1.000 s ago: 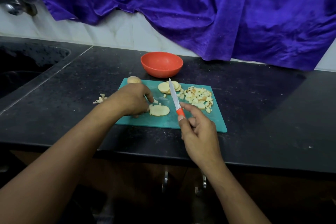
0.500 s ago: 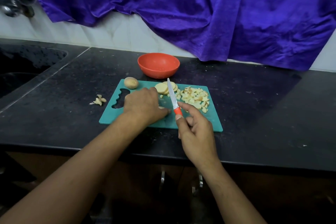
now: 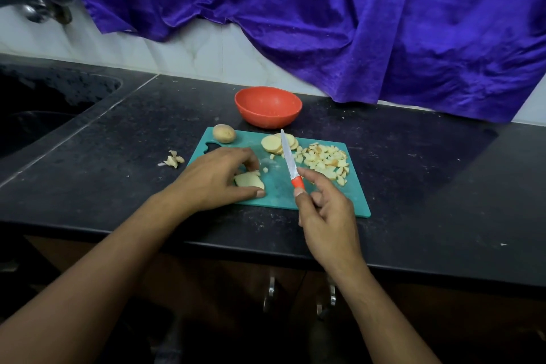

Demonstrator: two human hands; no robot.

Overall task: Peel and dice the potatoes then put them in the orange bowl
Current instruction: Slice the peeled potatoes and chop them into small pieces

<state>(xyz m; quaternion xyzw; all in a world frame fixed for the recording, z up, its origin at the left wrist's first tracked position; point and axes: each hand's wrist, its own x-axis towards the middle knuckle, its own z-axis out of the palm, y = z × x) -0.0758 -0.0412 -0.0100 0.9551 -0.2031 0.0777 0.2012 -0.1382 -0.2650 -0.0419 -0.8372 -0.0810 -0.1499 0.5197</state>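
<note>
A teal cutting board [image 3: 353, 204] lies on the black counter. My left hand [image 3: 218, 174] holds a pale potato slice [image 3: 248, 180] flat on the board between fingers and thumb. My right hand [image 3: 323, 210] grips an orange-handled knife [image 3: 289, 161], blade raised and pointing away, to the right of the slice. More potato slices [image 3: 273, 143] are stacked at the board's far middle. A heap of diced potato [image 3: 326, 161] lies on its right part. A whole unpeeled potato [image 3: 224, 133] sits at the far left corner. The orange bowl [image 3: 268, 106] stands empty behind the board.
A small heap of potato peel [image 3: 172, 160] lies on the counter left of the board. A dark sink [image 3: 38, 109] is sunk into the counter at far left, with a tap [image 3: 35, 9] above. Purple cloth [image 3: 354, 23] hangs over the back wall.
My left hand has drawn back to the left, uncovering the potato slice it holds. The knife in my right hand has stayed raised in about the same place.
</note>
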